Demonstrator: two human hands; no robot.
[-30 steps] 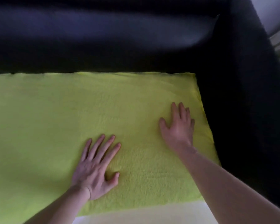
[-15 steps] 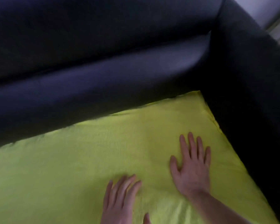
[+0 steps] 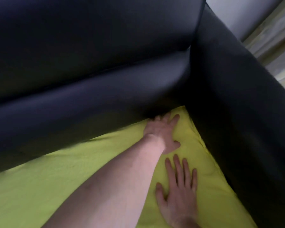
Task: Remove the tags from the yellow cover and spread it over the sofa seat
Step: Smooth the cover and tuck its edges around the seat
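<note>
The yellow cover (image 3: 64, 186) lies spread flat over the sofa seat, reaching the back cushion and the right armrest. My left hand (image 3: 163, 132) stretches across to the far right corner of the cover, fingers extended and flat, their tips at the crease under the dark backrest. My right hand (image 3: 178, 191) lies flat on the cover nearer to me, fingers straight and spread, just below my left hand. No tags show anywhere in the head view.
The dark sofa backrest (image 3: 89, 63) fills the upper half of the view. The dark right armrest (image 3: 237, 112) runs down the right side. A pale curtain or wall (image 3: 270, 30) shows past the armrest at the top right.
My left hand has reached forward and right across the cover to its back right corner. My right hand stays flat on the cover. The view has tilted up toward the backrest.
</note>
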